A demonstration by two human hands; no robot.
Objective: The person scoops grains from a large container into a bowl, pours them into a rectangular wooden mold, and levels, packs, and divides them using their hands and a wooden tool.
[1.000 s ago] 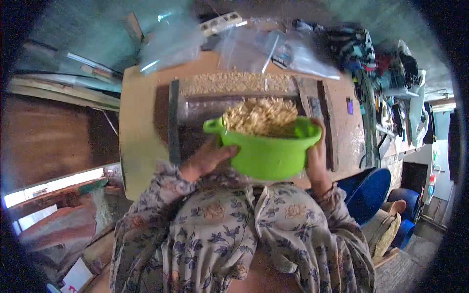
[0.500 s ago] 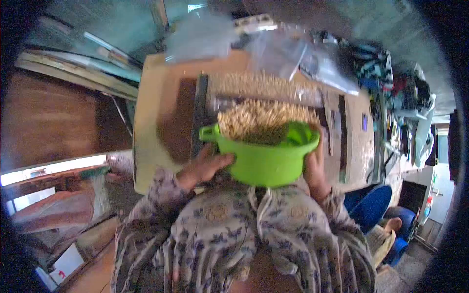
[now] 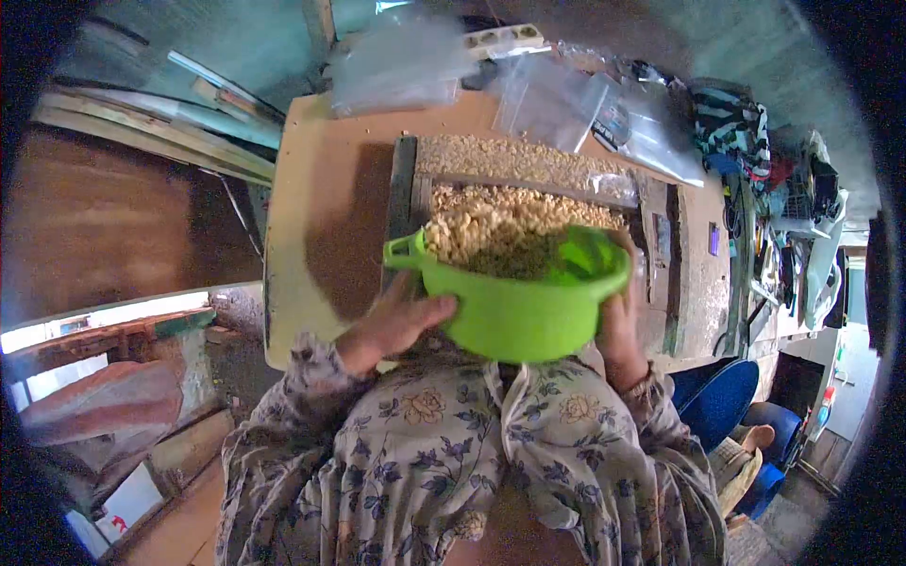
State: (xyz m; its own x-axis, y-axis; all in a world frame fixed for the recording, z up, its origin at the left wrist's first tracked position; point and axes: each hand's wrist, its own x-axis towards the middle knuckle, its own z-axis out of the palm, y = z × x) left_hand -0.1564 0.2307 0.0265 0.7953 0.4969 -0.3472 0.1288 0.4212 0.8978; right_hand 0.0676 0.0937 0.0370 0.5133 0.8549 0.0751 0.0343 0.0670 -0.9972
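A bright green plastic bowl with side handles [image 3: 519,316] is between my two hands, above my lap at the table's near edge. Against its left side, below the handle, rests my left hand [image 3: 401,321], thumb along the wall. My right hand [image 3: 620,321] grips the right side by the rim. Dark, fine material [image 3: 514,257] shows at the bowl's opening; I cannot tell how much is inside it. Just beyond the bowl, pale nut-like kernels [image 3: 500,212] lie heaped in a wooden frame [image 3: 404,184], its near part hidden by the bowl.
More kernels [image 3: 528,160] form a strip along the frame's far side. Clear plastic bags [image 3: 552,99] and a power strip [image 3: 505,40] lie at the back of the table [image 3: 302,189]. Dark blue round containers [image 3: 717,401] stand at the right, and wooden boards [image 3: 151,137] at the left.
The bowl's right side has shifted slightly right, with my right hand still on it. My left hand has barely moved. The view has sharpened and shifted a little.
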